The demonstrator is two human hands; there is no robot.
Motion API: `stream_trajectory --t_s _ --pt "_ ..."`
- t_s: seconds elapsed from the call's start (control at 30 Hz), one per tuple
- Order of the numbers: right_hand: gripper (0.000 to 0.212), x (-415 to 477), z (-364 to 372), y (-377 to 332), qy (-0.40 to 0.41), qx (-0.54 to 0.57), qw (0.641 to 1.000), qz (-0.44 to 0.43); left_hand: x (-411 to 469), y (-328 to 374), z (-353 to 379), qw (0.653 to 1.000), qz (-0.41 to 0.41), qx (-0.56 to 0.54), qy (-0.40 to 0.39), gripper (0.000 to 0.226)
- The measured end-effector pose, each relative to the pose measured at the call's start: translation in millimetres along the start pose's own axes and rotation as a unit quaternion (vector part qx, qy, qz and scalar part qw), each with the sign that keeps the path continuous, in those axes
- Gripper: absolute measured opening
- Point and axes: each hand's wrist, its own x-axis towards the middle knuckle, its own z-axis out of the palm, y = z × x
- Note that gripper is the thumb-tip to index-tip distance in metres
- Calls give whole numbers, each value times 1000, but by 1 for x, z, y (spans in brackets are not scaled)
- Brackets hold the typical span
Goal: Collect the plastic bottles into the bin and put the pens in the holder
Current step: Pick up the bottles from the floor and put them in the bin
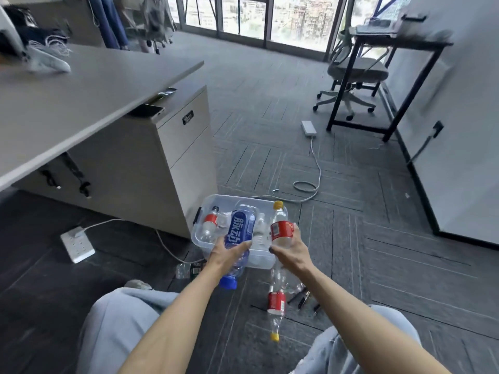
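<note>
Grey herringbone carpet floor of an office, lying beside a pale cabinet under a grey bench.

Item 1: clear rectangular plastic bin sitting on the floor, already holding a small clear bottle with a red label.

Item 2: large blue-labelled plastic bottle with a blue cap, cap pointing toward the person, left hand wrapping its grip around it over the bin's near edge.

Item 3: clear red-labelled bottle with a yellow cap, upright, right hand clasping its lower body at the bin's right side.

Item 4: second yellow-capped, red-labelled bottle lying on the floor between the knees.

Item 5: dark pens lying just right of it; count unclear.

Item 6: green-labelled bottle lying left of the bin.
</note>
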Motion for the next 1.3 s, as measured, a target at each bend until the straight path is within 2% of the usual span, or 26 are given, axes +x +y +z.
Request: stream_trajectory --t_s 0.1,0.27,0.33,0.4,0.47,0.7,0.77,0.9,1.0,1.1,1.2,1.3 --pt "98 10 -5 7 4 26 1000 13 26 8 15 997 -43 -70 -14 64" --pt "99 34 -23 32 16 44 998 47 75 18 43 991 -86 -94 -45 72" --pt "92 42 -31 44 25 58 996 62 94 21 54 986 -113 -75 -92 63" --pt "85 47 -39 55 37 63 995 74 115 25 65 980 -132 -63 -134 45" --pt "84 52 -47 69 42 66 993 84 139 27 79 977 -146 -48 -150 39" --pt "95 76 -56 110 39 81 989 119 199 14 136 985 -153 35 -72 79" --pt "98 82 -53 117 35 76 988 133 202 2 142 984 -146 83 -65 82" --pt "96 89 -36 123 7 61 988 144 189 -27 135 978 -145 147 -28 39" --pt "96 99 -17 116 -17 71 985 158 171 -44 120 977 -150 148 7 37" --pt "84 119 7 98 -48 87 982 161 156 -59 100 978 -154 137 29 28" --pt "74 148 32 77 -61 77 984 147 149 -65 81 981 -174 68 46 17" --pt "66 179 58 57 -40 55 988 139 149 -65 60 983 -168 57 55 27"
